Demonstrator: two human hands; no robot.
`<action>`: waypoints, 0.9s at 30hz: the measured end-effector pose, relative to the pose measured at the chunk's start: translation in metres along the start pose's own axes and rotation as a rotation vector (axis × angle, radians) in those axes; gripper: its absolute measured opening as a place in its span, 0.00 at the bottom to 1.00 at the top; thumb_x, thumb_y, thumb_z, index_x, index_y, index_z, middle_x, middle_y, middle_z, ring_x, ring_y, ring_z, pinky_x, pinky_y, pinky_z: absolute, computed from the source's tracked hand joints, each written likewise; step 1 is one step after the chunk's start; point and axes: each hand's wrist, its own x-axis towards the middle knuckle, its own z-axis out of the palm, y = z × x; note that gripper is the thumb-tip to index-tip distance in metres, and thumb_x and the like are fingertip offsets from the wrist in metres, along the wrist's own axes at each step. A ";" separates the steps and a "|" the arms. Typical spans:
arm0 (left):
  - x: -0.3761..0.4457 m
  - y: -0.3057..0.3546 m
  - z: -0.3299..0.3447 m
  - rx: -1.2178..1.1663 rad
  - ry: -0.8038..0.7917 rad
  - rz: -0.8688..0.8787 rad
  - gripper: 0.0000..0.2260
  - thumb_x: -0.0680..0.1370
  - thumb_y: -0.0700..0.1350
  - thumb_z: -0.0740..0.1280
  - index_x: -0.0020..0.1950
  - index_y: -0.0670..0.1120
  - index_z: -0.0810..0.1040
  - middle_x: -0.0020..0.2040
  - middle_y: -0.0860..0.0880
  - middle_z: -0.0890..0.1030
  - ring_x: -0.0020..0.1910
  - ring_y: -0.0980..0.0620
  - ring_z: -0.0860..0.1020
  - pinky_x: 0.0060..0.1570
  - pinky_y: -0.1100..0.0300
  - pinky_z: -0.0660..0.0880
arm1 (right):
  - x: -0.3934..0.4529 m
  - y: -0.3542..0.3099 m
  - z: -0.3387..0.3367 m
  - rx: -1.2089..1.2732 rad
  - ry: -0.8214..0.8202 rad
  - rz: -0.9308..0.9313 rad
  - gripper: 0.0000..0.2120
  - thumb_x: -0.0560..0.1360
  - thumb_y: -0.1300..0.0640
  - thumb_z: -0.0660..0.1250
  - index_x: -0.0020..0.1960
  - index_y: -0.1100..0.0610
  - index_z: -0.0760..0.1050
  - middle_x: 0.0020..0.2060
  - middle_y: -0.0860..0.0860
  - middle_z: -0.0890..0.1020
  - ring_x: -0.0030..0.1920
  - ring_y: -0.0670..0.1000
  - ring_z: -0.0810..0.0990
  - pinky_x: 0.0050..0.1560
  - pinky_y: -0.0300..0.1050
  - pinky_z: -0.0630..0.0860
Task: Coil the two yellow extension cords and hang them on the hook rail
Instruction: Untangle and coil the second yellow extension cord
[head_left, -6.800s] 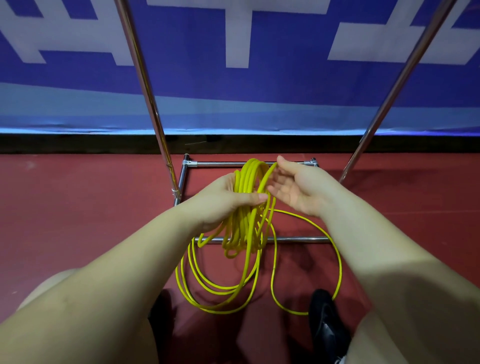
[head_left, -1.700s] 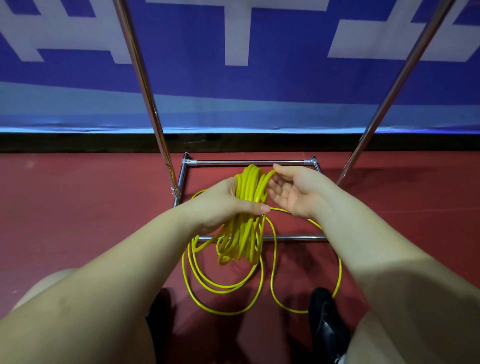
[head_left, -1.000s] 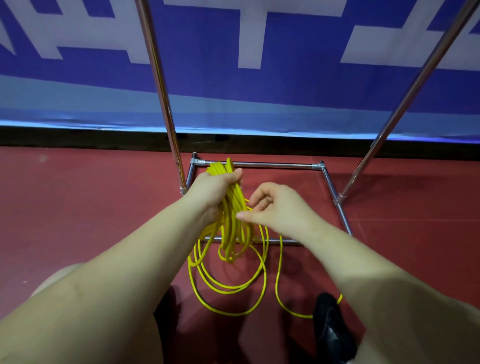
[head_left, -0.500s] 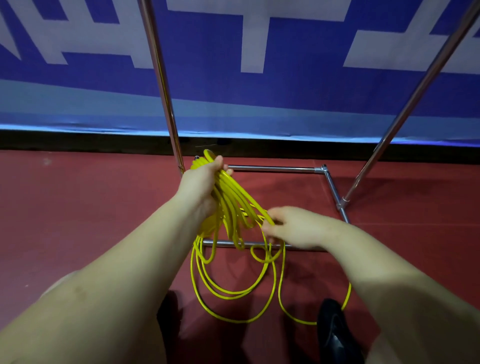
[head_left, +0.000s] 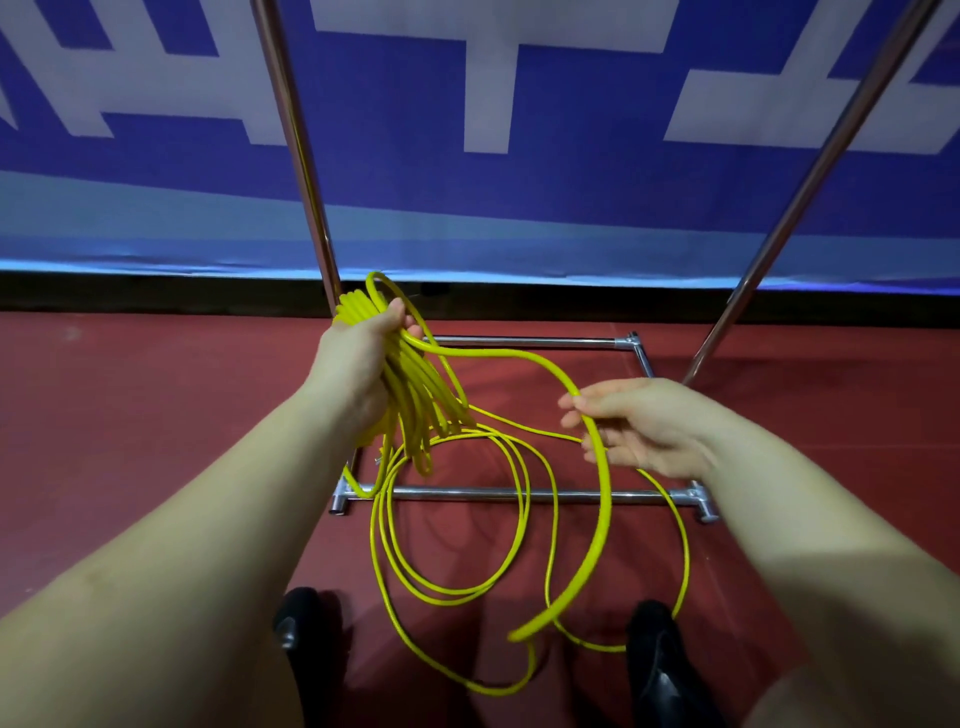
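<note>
- Behind everything we see a blue banner (head_left: 467, 218) with large white shapes, hung above a black strip at the edge of the red floor (head_left: 130, 415).
- On that floor stands a chrome rack frame (head_left: 519, 494): two uprights rise out of view, and its base bars form a rectangle.
- Over the base bars and the floor, the yellow cord (head_left: 602, 499) lies in loose loops that reach down between two black shoes (head_left: 670, 670).
- Our left hand (head_left: 358, 358) grips the gathered coils, fingers curled tight round the bundle, held up near the left upright.
- Our right hand (head_left: 649, 426) pinches one strand that arcs over from the bundle, thumb and fingertips closed lightly on it; below the hand it curves down towards the floor.
</note>
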 end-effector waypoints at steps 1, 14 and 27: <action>-0.002 -0.002 0.002 0.037 -0.021 0.031 0.09 0.79 0.38 0.64 0.38 0.43 0.74 0.25 0.51 0.76 0.25 0.57 0.77 0.28 0.65 0.76 | -0.002 -0.001 -0.001 0.114 -0.015 0.030 0.07 0.78 0.66 0.59 0.45 0.61 0.76 0.33 0.53 0.82 0.28 0.47 0.81 0.27 0.41 0.79; -0.021 -0.034 0.006 0.694 -0.342 0.145 0.19 0.76 0.44 0.69 0.59 0.35 0.66 0.35 0.47 0.82 0.35 0.50 0.81 0.38 0.53 0.80 | -0.001 -0.012 -0.008 0.677 0.096 -0.015 0.11 0.78 0.62 0.60 0.39 0.65 0.72 0.30 0.55 0.81 0.31 0.51 0.84 0.23 0.41 0.77; -0.048 -0.047 0.027 0.464 -0.603 -0.158 0.03 0.77 0.41 0.65 0.48 0.42 0.75 0.34 0.46 0.82 0.29 0.53 0.80 0.36 0.55 0.80 | 0.015 -0.017 0.006 0.910 0.286 -0.049 0.08 0.76 0.65 0.64 0.39 0.65 0.71 0.33 0.54 0.73 0.23 0.53 0.80 0.25 0.44 0.79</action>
